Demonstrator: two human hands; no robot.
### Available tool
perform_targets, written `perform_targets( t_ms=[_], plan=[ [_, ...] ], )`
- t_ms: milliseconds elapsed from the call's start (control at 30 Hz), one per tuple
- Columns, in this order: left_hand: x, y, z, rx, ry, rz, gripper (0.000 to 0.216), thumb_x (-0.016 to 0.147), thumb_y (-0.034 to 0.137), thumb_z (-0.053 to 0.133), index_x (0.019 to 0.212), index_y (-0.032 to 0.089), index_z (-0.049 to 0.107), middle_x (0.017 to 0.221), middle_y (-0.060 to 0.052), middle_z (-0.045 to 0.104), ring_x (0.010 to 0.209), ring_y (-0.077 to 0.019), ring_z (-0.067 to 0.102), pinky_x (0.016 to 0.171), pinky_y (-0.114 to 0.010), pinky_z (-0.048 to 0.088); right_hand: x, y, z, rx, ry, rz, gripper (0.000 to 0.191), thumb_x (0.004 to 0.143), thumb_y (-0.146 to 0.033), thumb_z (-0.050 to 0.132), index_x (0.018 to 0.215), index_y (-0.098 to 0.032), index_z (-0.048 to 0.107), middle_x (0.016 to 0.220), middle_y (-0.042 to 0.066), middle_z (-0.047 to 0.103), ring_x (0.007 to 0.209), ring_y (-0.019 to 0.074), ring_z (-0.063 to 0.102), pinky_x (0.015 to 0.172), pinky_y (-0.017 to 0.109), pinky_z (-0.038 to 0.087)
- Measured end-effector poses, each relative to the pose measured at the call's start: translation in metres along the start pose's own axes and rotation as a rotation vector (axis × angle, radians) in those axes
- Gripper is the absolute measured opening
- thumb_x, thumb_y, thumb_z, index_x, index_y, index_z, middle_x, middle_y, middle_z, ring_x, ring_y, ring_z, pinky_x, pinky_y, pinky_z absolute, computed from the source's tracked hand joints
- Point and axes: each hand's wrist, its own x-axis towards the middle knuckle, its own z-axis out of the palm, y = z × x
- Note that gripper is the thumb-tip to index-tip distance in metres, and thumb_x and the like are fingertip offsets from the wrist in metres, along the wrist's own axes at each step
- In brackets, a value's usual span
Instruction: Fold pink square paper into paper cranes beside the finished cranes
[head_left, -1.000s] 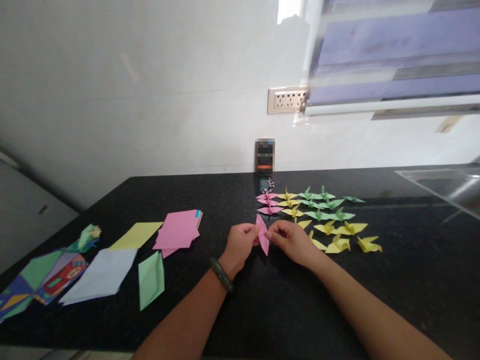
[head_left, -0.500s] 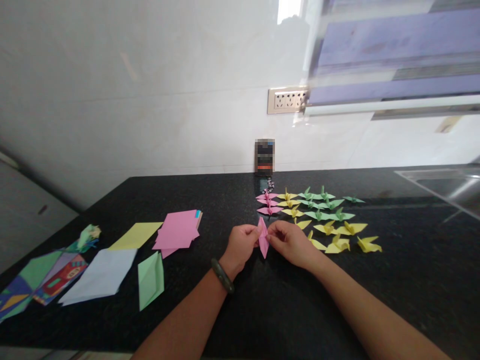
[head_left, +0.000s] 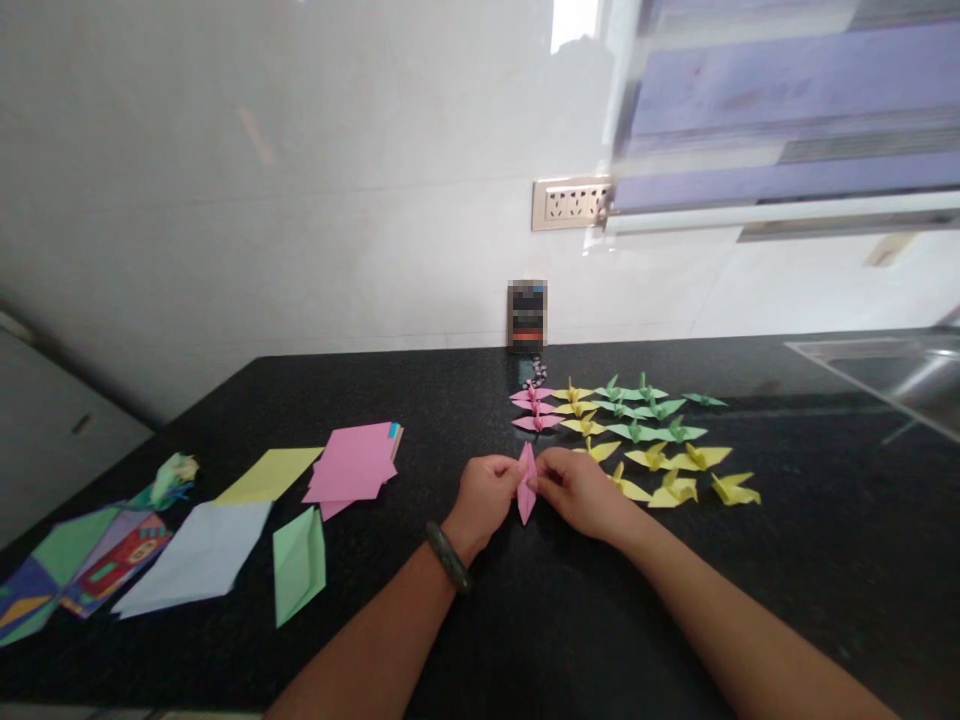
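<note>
A pink folded paper (head_left: 527,497), long and pointed at both ends, is held upright between my two hands over the dark counter. My left hand (head_left: 487,497), with a dark bangle on its wrist, pinches the paper's left side. On the other side, the fingers of my right hand (head_left: 581,485) grip its right edge. Just behind it lie several pink paper cranes (head_left: 537,407). Yellow paper cranes (head_left: 670,488) and green paper cranes (head_left: 637,430) stand in rows behind and to the right of my right hand.
Left of my hands are a pink paper stack (head_left: 352,462), a folded green paper (head_left: 300,570), a yellow sheet (head_left: 268,474) and white sheets (head_left: 199,555). A colourful packet (head_left: 116,568) lies farther left. A phone-like pixelated object (head_left: 527,315) leans on the wall; a sink (head_left: 885,375) is at right.
The pink folded paper has turned slightly and dropped a little between my fingers. Both hands keep their pinch on it. The view has shifted slightly.
</note>
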Motion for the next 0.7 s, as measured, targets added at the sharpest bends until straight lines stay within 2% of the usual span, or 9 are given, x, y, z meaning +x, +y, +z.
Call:
perform_targets(
  t_ms=[200,333,533,700],
  plan=[
    [0.000,-0.001,0.000,0.029,0.002,0.015,0.031,0.072,0.037,0.052,0.055,0.011,0.058,0.051,0.001,0.050,0.049,-0.0092,0.043,0.048,-0.021,0.032,0.000,0.000,0.005,-0.015,0.023,-0.013,0.018,0.079,-0.017,0.048,0.060,-0.017,0.046,0.061,-0.001,0.049,0.058,0.0115,0.046,0.055,0.023,0.031],
    [-0.001,0.003,-0.001,-0.028,0.010,0.017,0.032,0.071,0.037,0.054,0.053,0.011,0.057,0.049,0.001,0.049,0.049,-0.0091,0.043,0.048,-0.021,0.034,0.001,-0.001,0.004,0.073,0.052,0.000,0.018,0.079,-0.018,0.047,0.061,-0.017,0.050,0.061,0.000,0.052,0.059,0.0119,0.048,0.056,0.023,0.034],
    [-0.002,0.007,0.001,-0.167,-0.001,-0.025,0.030,0.069,0.040,0.058,0.064,0.011,0.064,0.056,-0.001,0.057,0.053,-0.0113,0.051,0.055,-0.024,0.042,0.004,0.004,0.008,0.440,0.069,0.249,0.015,0.073,-0.028,0.055,0.064,-0.017,0.052,0.056,-0.003,0.051,0.051,0.0099,0.045,0.049,0.022,0.036],
    [-0.002,0.008,0.001,-0.265,-0.009,-0.080,0.031,0.070,0.040,0.059,0.069,0.010,0.064,0.061,-0.003,0.059,0.056,-0.0118,0.054,0.062,-0.027,0.046,0.004,0.002,0.006,0.740,0.035,0.367,0.026,0.075,-0.041,0.053,0.070,-0.016,0.052,0.060,-0.002,0.052,0.050,0.0079,0.048,0.051,0.022,0.043]
  ],
)
